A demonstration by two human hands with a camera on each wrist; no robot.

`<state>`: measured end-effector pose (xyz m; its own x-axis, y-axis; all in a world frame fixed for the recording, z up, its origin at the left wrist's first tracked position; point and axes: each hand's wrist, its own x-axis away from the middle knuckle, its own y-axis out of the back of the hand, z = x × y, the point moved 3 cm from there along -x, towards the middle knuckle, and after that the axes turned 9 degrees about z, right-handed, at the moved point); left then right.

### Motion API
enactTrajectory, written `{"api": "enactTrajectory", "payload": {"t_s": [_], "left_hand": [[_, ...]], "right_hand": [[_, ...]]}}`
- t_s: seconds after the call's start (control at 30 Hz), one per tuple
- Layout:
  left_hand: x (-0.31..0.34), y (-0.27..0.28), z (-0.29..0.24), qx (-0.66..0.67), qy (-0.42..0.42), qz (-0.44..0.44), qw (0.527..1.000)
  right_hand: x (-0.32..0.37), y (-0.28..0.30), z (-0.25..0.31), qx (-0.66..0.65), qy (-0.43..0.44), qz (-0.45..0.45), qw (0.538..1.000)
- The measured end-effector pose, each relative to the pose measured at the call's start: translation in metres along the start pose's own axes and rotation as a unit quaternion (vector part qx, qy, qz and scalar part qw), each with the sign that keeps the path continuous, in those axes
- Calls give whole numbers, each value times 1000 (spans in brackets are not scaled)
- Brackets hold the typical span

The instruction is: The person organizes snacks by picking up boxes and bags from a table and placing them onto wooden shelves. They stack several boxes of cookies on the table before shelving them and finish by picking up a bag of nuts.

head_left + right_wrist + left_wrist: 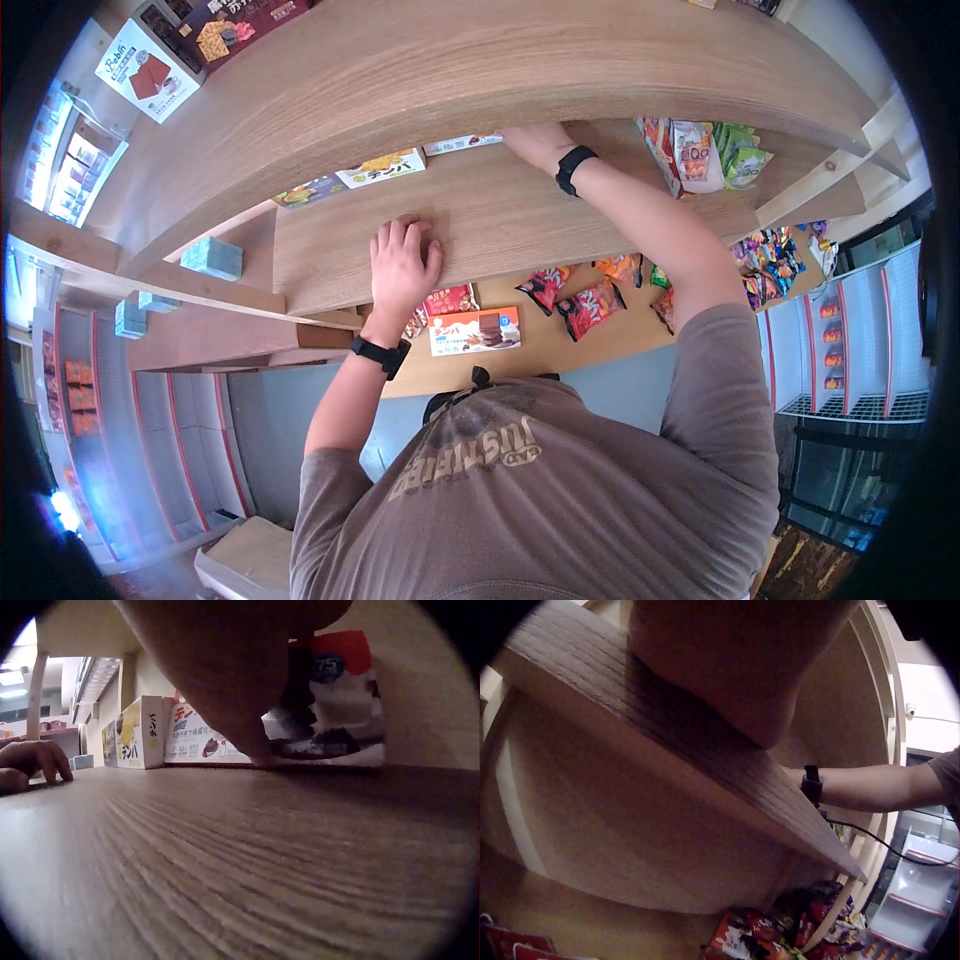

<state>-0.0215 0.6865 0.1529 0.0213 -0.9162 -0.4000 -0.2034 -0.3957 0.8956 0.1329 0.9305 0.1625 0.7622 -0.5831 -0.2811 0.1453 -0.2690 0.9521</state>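
Note:
My left hand (402, 262) rests on the front part of a wooden shelf (480, 215), fingers relaxed and holding nothing. My right hand (538, 145) reaches under the upper shelf board, its fingertips hidden in the head view. In the right wrist view it overlaps a red-and-white chocolate wafer box (345, 697) standing on the shelf against the back, with a digit low at the box's front. I cannot tell whether the fingers curl round it. To its left stands a white-and-yellow wafer box (142, 735), with a bluish snack box (308, 190) farther left.
Snack bags (695, 160) stand on the shelf's right end. Below, another orange-and-white wafer box (475, 332) and several red snack packets (592, 308) lie on a lower board. The upper shelf board (480, 70) overhangs my right hand. Pale blue packs (212, 258) sit at the left.

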Motion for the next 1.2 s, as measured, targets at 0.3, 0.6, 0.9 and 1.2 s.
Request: {"api": "enactTrajectory", "payload": {"t_s": [0.3,0.6,0.9,1.2], "left_hand": [[0,1,-1,0,7,9,1000],[0,2,-1,9,15,20,1000],[1,-1,0,6,10,9,1000],[5,0,4,43,-13,-6,999]], "right_hand": [[-2,-5,-2,-8,9,-70,997],[0,21,5,-38,-1,-11,999],[4,32,7,-56,-23,74,995],[59,107,55,-198,-11,-80,977]]}}
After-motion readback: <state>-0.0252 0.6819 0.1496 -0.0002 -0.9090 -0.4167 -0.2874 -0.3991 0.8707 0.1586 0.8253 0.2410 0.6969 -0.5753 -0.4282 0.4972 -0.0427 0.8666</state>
